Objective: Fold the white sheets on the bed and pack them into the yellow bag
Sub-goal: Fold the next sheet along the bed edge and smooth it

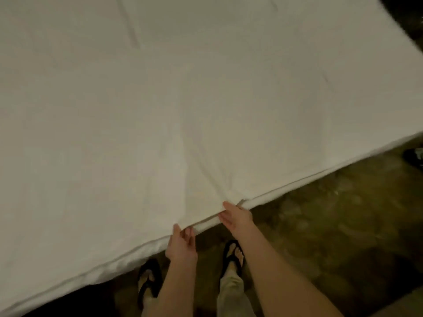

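- The white sheet [183, 99] is lying spread flat over the bed, reaching to its near edge, where a folded hem is running along.
- The left hand [182, 244] is pinching the sheet's hem at the near edge, thumb on top, fingers curled beneath.
- The right hand [237, 218] is grasping the same hem just beside the left, thumb above, fingers tucked under the cloth.
- Two feet in black flip-flops [233, 257] are standing on the dark floor [332, 225] below the near edge.

Dim light falls on a mottled dark floor [332, 213].
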The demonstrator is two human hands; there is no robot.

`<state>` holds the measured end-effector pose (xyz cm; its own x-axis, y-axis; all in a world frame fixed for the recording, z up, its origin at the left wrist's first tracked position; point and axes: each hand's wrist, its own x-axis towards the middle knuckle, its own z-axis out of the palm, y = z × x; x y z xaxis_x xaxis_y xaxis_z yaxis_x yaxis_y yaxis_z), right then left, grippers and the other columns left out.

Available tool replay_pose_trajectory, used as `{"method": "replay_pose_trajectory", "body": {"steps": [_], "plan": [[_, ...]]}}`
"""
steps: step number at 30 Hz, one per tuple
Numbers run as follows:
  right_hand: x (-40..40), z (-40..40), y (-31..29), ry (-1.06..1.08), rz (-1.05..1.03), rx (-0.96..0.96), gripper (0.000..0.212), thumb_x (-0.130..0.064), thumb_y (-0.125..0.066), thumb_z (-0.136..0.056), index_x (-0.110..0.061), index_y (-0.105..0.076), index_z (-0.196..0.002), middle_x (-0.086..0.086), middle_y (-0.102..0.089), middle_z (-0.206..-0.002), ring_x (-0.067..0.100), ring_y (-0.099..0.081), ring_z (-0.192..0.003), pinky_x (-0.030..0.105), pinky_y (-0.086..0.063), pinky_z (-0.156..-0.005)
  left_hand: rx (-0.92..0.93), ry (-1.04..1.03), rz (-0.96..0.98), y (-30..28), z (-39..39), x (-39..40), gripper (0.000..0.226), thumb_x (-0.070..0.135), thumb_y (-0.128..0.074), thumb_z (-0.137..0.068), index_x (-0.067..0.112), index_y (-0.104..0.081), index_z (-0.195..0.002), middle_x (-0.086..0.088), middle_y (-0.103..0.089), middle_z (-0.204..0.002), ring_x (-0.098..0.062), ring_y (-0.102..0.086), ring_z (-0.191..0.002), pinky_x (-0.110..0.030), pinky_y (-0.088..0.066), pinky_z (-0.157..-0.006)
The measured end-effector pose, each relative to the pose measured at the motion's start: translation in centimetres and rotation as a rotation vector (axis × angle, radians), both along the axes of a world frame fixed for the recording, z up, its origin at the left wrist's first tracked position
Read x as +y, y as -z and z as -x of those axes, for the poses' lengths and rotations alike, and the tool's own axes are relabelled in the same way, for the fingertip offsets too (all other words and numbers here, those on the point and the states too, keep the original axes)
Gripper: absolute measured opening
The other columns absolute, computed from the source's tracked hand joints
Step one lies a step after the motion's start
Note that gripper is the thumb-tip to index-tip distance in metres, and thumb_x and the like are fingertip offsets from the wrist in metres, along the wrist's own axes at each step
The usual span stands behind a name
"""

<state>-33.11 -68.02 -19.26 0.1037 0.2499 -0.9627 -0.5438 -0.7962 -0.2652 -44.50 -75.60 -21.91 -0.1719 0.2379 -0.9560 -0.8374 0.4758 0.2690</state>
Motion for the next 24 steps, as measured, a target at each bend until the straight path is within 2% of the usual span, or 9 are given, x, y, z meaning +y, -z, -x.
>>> {"method": "replay_pose_trajectory", "body": {"steps": [2, 5, 7, 9, 11, 13, 16, 19, 24], "plan": [[0.6, -1.7, -0.9, -0.177, 0.063, 0.034, 0.016, 0.005, -0.063, -0.086, 0.002, -0.058, -0.101, 0.015, -0.063, -0.092, 0.023, -0.061, -0.08, 0.03, -0.052, -0.065, 0.078, 0.128, 0.038, -0.5, -0.7, 0.7, 0.023, 0.017, -0.038, -0.104, 0.024, -0.046, -0.084, 0.012, -0.058, -0.086, 0.009, -0.062, -0.068, -0.01, -0.048, -0.074], [2.5, -4.4, -2.9, -0.699, 0.039, -0.09, 0.01, -0.009, -0.061, -0.089, -0.011, -0.056, -0.08, 0.012, -0.069, -0.1, 0.022, -0.065, -0.085, 0.026, -0.05, -0.061, 0.125, 0.429, 0.041, -4.6, -4.1, 2.9, 0.026, 0.0, -0.041, -0.099, 0.011, -0.049, -0.077, 0.0, -0.061, -0.065, -0.011, -0.058, -0.054, -0.019, -0.048, -0.053], [4.0, -6.2, -4.4, -1.001, -0.029, -0.199, 0.012, -0.017, -0.06, -0.087, -0.012, -0.056, -0.077, 0.012, -0.07, -0.1, 0.021, -0.063, -0.08, 0.025, -0.046, -0.061, 0.063, 0.663, 0.097, -6.6, -7.3, 5.3, 0.019, 0.007, -0.048, -0.096, 0.004, -0.059, -0.081, -0.013, -0.064, -0.078, -0.024, -0.059, -0.065, -0.031, -0.05, -0.057], [5.9, -8.0, -6.1, -1.237, -0.115, -0.349, 0.016, -0.021, -0.058, -0.087, -0.014, -0.054, -0.073, 0.007, -0.064, -0.087, 0.019, -0.057, -0.079, 0.025, -0.044, -0.065, 0.239, 1.029, 0.035, -7.8, -9.3, 8.0, 0.017, 0.012, -0.053, -0.093, 0.006, -0.066, -0.083, -0.013, -0.07, -0.088, -0.024, -0.063, -0.072, -0.032, -0.054, -0.062], [8.1, -9.6, -8.0, -1.405, -0.221, -0.495, 0.023, -0.022, -0.053, -0.09, -0.014, -0.048, -0.068, 0.003, -0.055, -0.076, 0.019, -0.053, -0.082, 0.025, -0.042, -0.07, 0.424, 1.256, -0.061, -9.1, -10.3, 10.9, 0.015, 0.016, -0.053, -0.092, 0.011, -0.067, -0.086, -0.01, -0.071, -0.095, -0.025, -0.066, -0.086, -0.039, -0.056, -0.082], [10.4, -10.7, -10.0, -1.495, -0.291, -0.58, 0.017, -0.025, -0.052, -0.093, -0.009, -0.058, -0.088, 0.006, -0.061, -0.09, 0.021, -0.057, -0.092, 0.028, -0.046, -0.08, 0.54, 1.384, -0.123, -11.0, -10.5, 14.3, 0.016, 0.018, -0.052, -0.093, 0.013, -0.065, -0.101, -0.006, -0.068, -0.105, -0.024, -0.064, -0.098, -0.035, -0.052, -0.09], [14.7, -11.3, -14.2, -1.517, -0.401, -0.726, 0.032, -0.025, -0.049, -0.095, -0.008, -0.055, -0.122, 0.007, -0.06, -0.123, 0.022, -0.056, -0.112, 0.029, -0.043, -0.092, 0.646, 1.52, -0.199, -14.0, -9.6, 19.2, 0.018, 0.021, -0.055, -0.092, 0.016, -0.064, -0.107, -0.004, -0.066, -0.113, -0.022, -0.062, -0.103, -0.031, -0.049, -0.092], [18.7, -11.5, -18.6, -1.442, -0.521, -0.836, 0.032, -0.024, -0.05, -0.094, -0.011, -0.054, -0.123, 0.006, -0.059, -0.123, 0.023, -0.055, -0.113, 0.029, -0.042, -0.092, 0.745, 1.615, -0.211, -17.3, -8.2, 23.6, 0.022, 0.023, -0.057, -0.091, 0.016, -0.066, -0.11, -0.002, -0.066, -0.114, -0.019, -0.06, -0.106, -0.026, -0.044, -0.089], [22.2, -13.6, -23.6, -1.494, -0.491, -0.944, 0.031, -0.026, -0.048, -0.094, -0.011, -0.051, -0.121, 0.006, -0.057, -0.121, 0.024, -0.053, -0.113, 0.033, -0.042, -0.094, 0.842, 1.661, -0.272, -22.9, -8.1, 29.3, 0.022, 0.022, -0.059, -0.09, 0.013, -0.066, -0.109, -0.007, -0.067, -0.113, -0.023, -0.06, -0.106, -0.03, -0.045, -0.092]]}}
